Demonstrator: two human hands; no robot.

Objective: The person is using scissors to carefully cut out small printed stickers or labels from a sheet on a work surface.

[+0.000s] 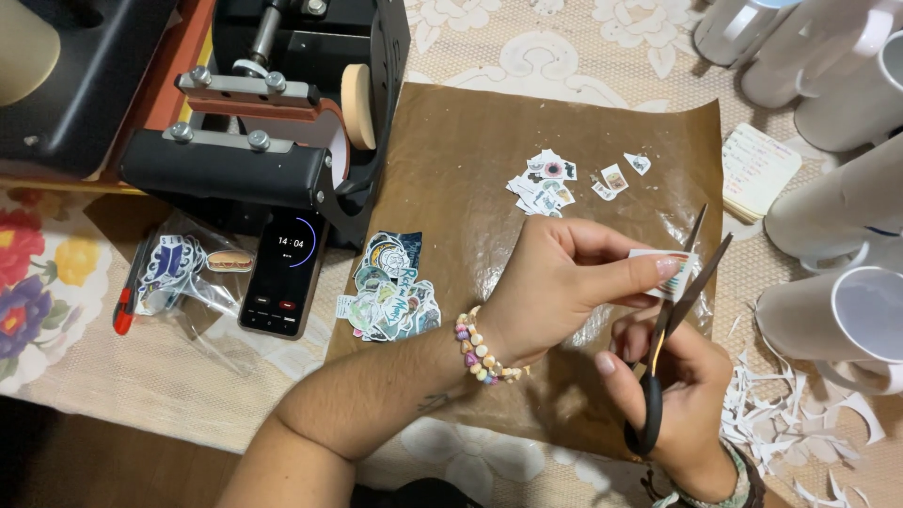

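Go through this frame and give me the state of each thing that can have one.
scissors: blades open, around the paper piece
paper piece: pinched in left hand
right hand: gripping scissor handles
phone: screen lit, lying flat
mug press: clamped shut around a mug
white mugs: lying on their sides

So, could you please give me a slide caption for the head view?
Left hand holds a small printed paper while right hand cuts it with scissors over brown paper.

Counts on the desk [489,38]

One pair of scissors [670,320], one phone [282,273], one brown sheet [470,169], one notepad [755,169], two sticker piles [390,287].
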